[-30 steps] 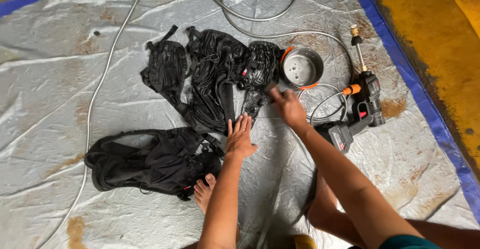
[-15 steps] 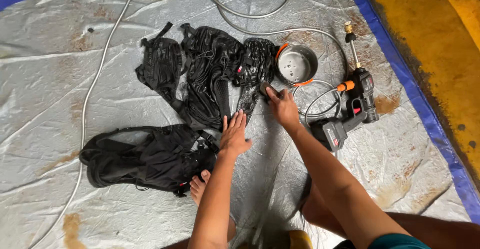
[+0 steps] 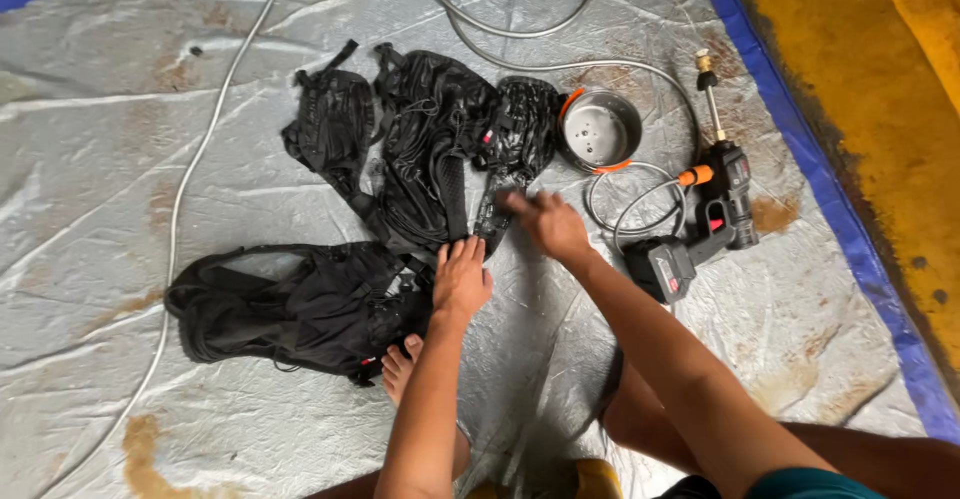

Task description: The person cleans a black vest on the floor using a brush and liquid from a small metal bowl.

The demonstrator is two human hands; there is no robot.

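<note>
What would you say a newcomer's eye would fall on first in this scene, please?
Most likely the heap of wet black bags and straps spread over the grey tarp at centre, with the left hand pressed flat on a strap and the right hand blurred beside it. Next, the black cordless spray gun lying to the right, its hose looping away past a small metal bowl.
</note>
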